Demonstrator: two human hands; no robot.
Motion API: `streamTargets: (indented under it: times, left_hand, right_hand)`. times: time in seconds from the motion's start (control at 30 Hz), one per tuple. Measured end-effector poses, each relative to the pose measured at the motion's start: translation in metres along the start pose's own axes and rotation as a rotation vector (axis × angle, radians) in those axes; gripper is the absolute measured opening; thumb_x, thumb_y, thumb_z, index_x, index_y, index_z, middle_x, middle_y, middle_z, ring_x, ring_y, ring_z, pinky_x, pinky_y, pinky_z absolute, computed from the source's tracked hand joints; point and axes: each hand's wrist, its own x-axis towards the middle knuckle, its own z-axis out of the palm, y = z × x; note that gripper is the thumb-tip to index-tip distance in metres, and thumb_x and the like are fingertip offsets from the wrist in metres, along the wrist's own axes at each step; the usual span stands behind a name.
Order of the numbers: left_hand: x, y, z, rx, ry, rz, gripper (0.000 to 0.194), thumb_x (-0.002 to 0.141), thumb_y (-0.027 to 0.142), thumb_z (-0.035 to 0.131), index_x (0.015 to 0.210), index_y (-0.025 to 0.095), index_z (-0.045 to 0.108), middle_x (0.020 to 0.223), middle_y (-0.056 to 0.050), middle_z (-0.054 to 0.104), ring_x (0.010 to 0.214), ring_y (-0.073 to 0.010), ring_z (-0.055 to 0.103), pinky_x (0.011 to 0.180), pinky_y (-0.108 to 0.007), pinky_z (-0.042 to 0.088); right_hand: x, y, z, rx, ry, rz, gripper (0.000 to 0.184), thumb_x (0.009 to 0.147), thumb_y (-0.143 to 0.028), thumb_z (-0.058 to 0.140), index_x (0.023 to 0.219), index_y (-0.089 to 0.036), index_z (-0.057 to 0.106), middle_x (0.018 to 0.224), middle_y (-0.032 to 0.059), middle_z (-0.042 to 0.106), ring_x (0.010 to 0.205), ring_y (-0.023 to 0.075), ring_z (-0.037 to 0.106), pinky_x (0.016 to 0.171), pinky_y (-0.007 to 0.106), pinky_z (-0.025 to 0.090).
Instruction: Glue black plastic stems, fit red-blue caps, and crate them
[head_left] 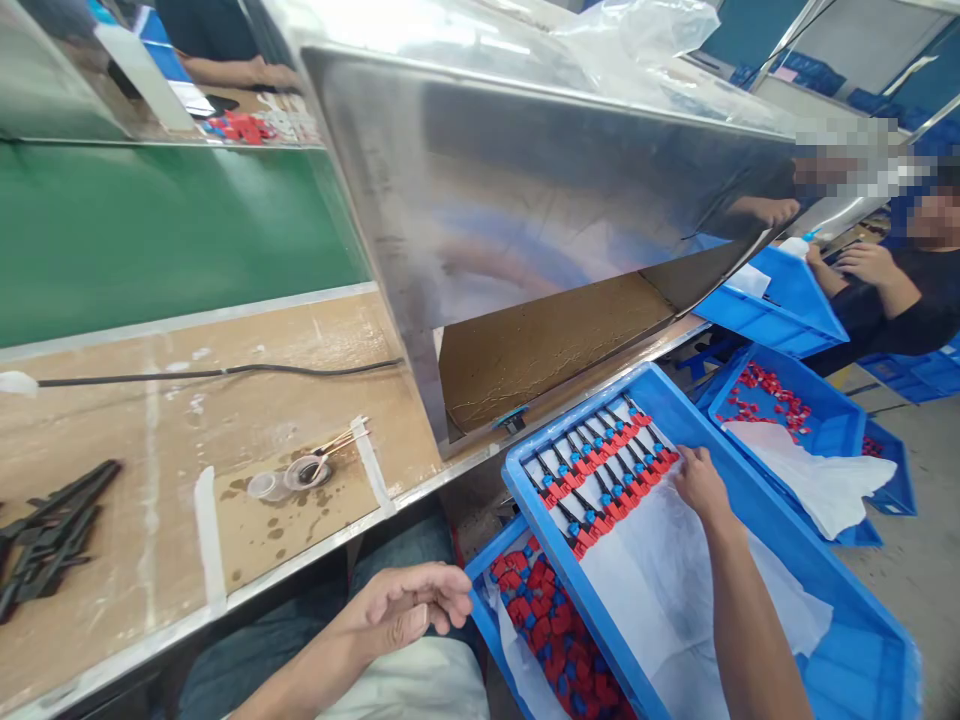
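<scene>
Hands apart. Right hand (699, 485), right of centre, at the row end of red-and-black parts (619, 505) in the blue tray (787, 530); grip cannot be confirmed. Left hand (409, 608), lower centre, empty, loosely curled. Parts judged light, stiff; grasp red ends (585, 541).

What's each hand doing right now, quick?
Left hand: loosely open, nothing visible in it.
Right hand: at the end of a row of red parts; whether it holds one cannot be told.
</scene>
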Motion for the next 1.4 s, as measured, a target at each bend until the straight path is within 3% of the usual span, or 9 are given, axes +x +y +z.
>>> streamTargets:
  times: [0.17,0.33,0.43,0.53,0.7,0.8,0.97,1.23,1.4]
  left_hand:
    - [-0.012,-0.015,-0.015,0.048,0.111,-0.005,0.056,0.077,0.06,0.073,0.115,0.019,0.074,0.105,-0.014,0.074,0.096,-0.028,0.066,0.087,-0.038,0.049]
    - [-0.014,-0.038,-0.038,0.288,0.305,-0.174,0.064,0.071,0.068,0.073,0.112,0.019,0.075,0.108,-0.015,0.075,0.104,-0.0318,0.067,0.095,-0.042,0.052]
    - [-0.011,-0.046,-0.053,0.442,0.434,-0.252,0.067,0.061,0.07,0.078,0.104,0.018,0.076,0.111,-0.016,0.075,0.112,-0.0357,0.066,0.102,-0.046,0.05]
    - [-0.008,-0.049,-0.067,0.555,0.552,-0.248,0.067,0.057,0.069,0.079,0.099,0.017,0.075,0.117,-0.017,0.073,0.114,-0.0371,0.066,0.105,-0.049,0.048]
    - [-0.003,-0.058,-0.073,0.684,0.581,-0.227,0.061,0.06,0.067,0.077,0.097,0.018,0.074,0.116,-0.016,0.074,0.109,-0.0356,0.068,0.102,-0.049,0.05]
    - [-0.001,-0.069,-0.07,0.748,0.569,-0.208,0.06,0.06,0.068,0.075,0.094,0.018,0.075,0.106,-0.014,0.074,0.105,-0.0346,0.069,0.098,-0.047,0.053]
    - [-0.002,-0.084,-0.071,0.738,0.658,-0.16,0.062,0.058,0.071,0.075,0.09,0.018,0.076,0.101,-0.014,0.073,0.105,-0.0343,0.068,0.098,-0.046,0.051]
    - [0.005,-0.095,-0.078,0.516,0.69,-0.225,0.071,0.054,0.073,0.078,0.096,0.016,0.077,0.106,-0.012,0.075,0.107,-0.0319,0.066,0.094,-0.041,0.052]
    - [0.016,-0.097,-0.08,0.469,0.695,-0.227,0.069,0.055,0.073,0.078,0.093,0.016,0.077,0.104,-0.012,0.074,0.107,-0.0318,0.065,0.092,-0.04,0.051]
  right_hand:
    - [-0.036,0.01,-0.024,0.029,-0.014,-0.002,0.047,0.088,-0.014,0.046,0.133,-0.015,0.06,0.121,0.017,0.059,0.096,0.0257,0.066,0.077,0.035,0.051]
    - [-0.105,0.005,-0.035,0.157,-0.091,-0.115,0.039,0.094,-0.028,0.041,0.122,-0.019,0.067,0.107,0.0126,0.066,0.088,0.0233,0.066,0.078,0.034,0.051]
    - [-0.16,-0.028,-0.044,0.482,-0.101,-0.22,0.04,0.097,-0.043,0.041,0.118,-0.022,0.068,0.103,0.0112,0.068,0.08,0.0224,0.065,0.076,0.037,0.051]
    - [-0.211,-0.079,-0.054,0.884,-0.146,-0.259,0.033,0.097,-0.047,0.049,0.106,-0.025,0.071,0.094,0.0072,0.068,0.08,0.0208,0.064,0.076,0.034,0.05]
    - [-0.261,-0.16,-0.04,1.458,-0.507,-0.426,0.031,0.089,-0.05,0.062,0.087,-0.021,0.075,0.074,0.0019,0.063,0.066,0.014,0.055,0.064,0.027,0.045]
    - [-0.27,-0.189,-0.018,1.573,-0.641,-0.494,0.036,0.079,-0.052,0.07,0.07,-0.018,0.068,0.063,-0.0016,0.055,0.057,0.0103,0.047,0.054,0.024,0.037]
    - [-0.265,-0.218,-0.002,1.413,-0.786,-0.677,0.03,0.074,-0.042,0.073,0.062,-0.017,0.062,0.049,-0.0078,0.045,0.047,0.0065,0.04,0.047,0.021,0.028]
    - [-0.25,-0.264,-0.02,1.103,-0.671,-0.829,0.019,0.075,-0.037,0.073,0.079,-0.019,0.075,0.062,-0.0048,0.062,0.058,0.009,0.05,0.059,0.021,0.036]
    - [-0.237,-0.289,-0.011,0.893,-0.649,-0.804,0.024,0.084,-0.038,0.063,0.086,-0.019,0.077,0.077,0.001,0.075,0.064,0.0113,0.058,0.06,0.023,0.036]
